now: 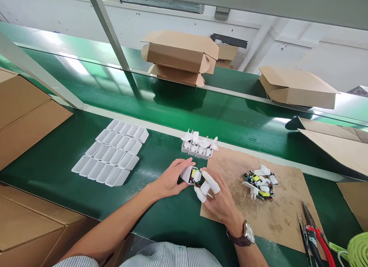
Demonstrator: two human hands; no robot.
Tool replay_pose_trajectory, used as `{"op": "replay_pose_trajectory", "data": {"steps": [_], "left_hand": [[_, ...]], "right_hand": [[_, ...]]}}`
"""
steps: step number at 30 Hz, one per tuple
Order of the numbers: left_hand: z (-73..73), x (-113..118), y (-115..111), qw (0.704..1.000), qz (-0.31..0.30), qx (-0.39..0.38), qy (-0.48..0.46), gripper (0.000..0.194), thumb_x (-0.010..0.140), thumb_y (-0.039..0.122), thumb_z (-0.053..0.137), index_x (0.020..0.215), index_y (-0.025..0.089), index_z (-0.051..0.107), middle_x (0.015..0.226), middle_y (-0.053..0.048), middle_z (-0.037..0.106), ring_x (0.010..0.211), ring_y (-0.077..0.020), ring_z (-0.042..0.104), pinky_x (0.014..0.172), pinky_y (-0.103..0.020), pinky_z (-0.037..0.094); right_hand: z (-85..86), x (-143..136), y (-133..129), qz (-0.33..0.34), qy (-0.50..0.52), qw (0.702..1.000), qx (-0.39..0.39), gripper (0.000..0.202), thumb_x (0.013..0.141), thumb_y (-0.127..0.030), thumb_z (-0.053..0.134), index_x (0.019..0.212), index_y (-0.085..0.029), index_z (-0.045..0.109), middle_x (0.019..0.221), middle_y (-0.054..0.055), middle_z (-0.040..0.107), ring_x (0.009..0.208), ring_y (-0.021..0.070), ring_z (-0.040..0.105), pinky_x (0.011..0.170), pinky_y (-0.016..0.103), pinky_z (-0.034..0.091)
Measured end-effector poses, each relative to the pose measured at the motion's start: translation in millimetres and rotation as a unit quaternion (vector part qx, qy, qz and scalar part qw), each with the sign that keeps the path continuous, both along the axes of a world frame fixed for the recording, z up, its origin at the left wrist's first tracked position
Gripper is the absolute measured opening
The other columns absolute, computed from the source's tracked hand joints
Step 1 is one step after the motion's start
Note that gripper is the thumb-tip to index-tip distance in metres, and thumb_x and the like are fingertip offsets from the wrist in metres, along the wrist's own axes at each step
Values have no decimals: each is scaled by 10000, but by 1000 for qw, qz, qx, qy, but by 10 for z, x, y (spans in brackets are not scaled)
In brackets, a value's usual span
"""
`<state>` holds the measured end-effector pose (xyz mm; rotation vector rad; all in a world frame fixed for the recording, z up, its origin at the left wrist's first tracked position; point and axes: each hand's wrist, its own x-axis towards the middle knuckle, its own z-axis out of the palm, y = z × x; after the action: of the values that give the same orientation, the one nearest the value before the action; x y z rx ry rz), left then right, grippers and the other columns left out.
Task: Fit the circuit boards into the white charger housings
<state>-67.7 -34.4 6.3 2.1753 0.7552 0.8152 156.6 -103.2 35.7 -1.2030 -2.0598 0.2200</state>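
"Just off the left edge of the cardboard sheet (258,217): left hand (171,178) closed round a white case (186,174). Where's the circuit board (197,175)?"

"Right of the case, on the side toward the sheet. Right hand (222,200) has it pinched, white finger covers (212,182) on the tips, plug (205,188) at the end nearest the sheet."

"Long axis?"

"Roughly from case to plug, slanting down toward the sheet. Case mouth faces the board; the two meet there."

"Edge inside already?"

"Can't tell how deep; fingers hide part. My judgement: it all turns on case and board staying in line."

"Nearer hand?"

"Left for the case, right for board and plug; right wrist hangs over the sheet."

"Others like them?"

"Loose boards (260,182) piled on the sheet. Empty cases (110,154) in rows, well left of it. Plug-topped cases (198,149) by its upper-left corner."
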Motion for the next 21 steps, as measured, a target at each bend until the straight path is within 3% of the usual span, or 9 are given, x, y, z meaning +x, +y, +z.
{"op": "replay_pose_trajectory", "data": {"steps": [4,6,9,13,21], "left_hand": [[4,18,-41,998,-35,-47,-2,776,944,234,674,1607,302,277,1565,-149,504,1428,-334,513,1165,-569,462],[-7,24,-41,996,-41,-60,-48,776,955,204,625,1619,283,231,1547,-165,507,1407,-306,544,1155,-533,489],[-35,21,-7,993,-4,-49,-103,680,973,187,569,1589,276,296,1427,-150,604,1313,-275,622,1125,-511,520],[-44,12,27,986,19,-108,-127,639,990,245,595,1575,267,341,1388,-144,659,1296,-271,650,1108,-490,542],[36,28,-32,967,25,-211,-137,657,1007,342,618,1584,258,314,1480,-162,621,1322,-263,643,1083,-468,557]], "right_hand": [[19,14,19,25,6,1000,-3,645,996,-306,651,1572,-260,367,1311,162,668,1223,332,653,972,535,615],[23,28,30,25,31,999,-8,543,1031,-275,575,1548,-279,409,1296,145,669,1189,306,669,954,516,625],[9,38,58,6,31,999,-24,503,1040,-172,496,1521,-318,467,1337,120,657,1217,276,664,975,493,626],[-32,29,141,26,-52,998,-25,506,1019,-189,560,1512,-291,515,1472,154,586,1305,313,629,985,499,635],[-158,7,243,54,-27,998,-4,449,1037,-215,564,1481,-266,525,1260,126,716,1084,258,744,874,402,676]]}}
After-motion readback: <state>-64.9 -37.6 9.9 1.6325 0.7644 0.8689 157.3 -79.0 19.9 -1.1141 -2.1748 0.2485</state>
